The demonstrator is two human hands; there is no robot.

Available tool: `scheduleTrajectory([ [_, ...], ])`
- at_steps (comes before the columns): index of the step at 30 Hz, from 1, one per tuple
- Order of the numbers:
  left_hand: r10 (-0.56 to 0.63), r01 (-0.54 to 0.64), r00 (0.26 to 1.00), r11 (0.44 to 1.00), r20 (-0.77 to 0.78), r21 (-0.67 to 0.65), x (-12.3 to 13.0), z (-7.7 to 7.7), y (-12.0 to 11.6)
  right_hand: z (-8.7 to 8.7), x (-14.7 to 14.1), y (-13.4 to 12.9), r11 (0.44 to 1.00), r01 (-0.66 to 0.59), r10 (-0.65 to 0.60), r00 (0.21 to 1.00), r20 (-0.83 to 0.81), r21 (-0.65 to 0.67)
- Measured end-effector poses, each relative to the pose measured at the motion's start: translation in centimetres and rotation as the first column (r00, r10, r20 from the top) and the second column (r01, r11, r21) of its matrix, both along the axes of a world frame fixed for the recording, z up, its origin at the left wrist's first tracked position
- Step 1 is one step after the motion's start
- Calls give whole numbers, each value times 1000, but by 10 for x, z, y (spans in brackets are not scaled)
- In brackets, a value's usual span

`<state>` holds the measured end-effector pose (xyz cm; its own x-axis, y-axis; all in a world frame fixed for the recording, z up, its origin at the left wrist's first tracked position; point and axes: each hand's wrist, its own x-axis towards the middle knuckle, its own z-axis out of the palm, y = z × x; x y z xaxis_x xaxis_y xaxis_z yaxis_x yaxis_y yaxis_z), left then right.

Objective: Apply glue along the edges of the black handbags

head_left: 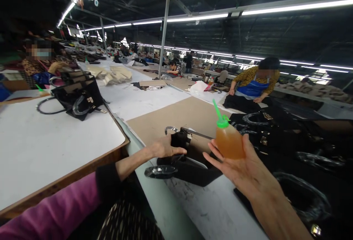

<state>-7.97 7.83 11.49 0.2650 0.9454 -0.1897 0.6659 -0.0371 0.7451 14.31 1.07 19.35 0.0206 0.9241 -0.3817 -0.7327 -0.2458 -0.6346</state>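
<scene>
A black handbag lies on the table in the middle, its top open and its tan lining showing. My left hand is at the bag's left end, thumb stretched over the opening and fingers wrapped round its black edge. Above the bag's right end, my right hand is palm up, with a bottle of amber liquid resting in it. The bottle has a green cap and a green spout pointing up. A wrapped handle hangs off the bag's near side.
Several black bags with wrapped handles cover the right side. More black bags stand on the white left table. A person in a blue apron works across the table, another person sits at far left. A metal post rises beyond.
</scene>
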Motion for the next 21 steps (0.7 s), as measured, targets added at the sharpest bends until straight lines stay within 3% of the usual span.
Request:
scheduleTrajectory([
  [3, 175, -180, 975, 983, -138, -23, 22, -2, 15, 2, 0, 1, 1000, 6, -6, 1000, 14, -16],
  [8, 265, -252, 947, 963, -182, 91, 44, -10, 44, 1, -3, 2, 999, -32, 33, 998, 52, -20],
  [16, 100, -108, 993, 985, 65, 138, 54, -30, 42, -2, -1, 8, 999, -45, 45, 999, 27, -28],
  [19, 18, -45, 985, 987, 170, 155, 44, -28, 40, 2, 2, 6, 999, -14, 14, 1000, -3, -47],
  [21, -34, -18, 966, 980, 258, 196, 36, -18, 44, 5, 8, 3, 998, 26, -27, 1000, -16, -57],
])
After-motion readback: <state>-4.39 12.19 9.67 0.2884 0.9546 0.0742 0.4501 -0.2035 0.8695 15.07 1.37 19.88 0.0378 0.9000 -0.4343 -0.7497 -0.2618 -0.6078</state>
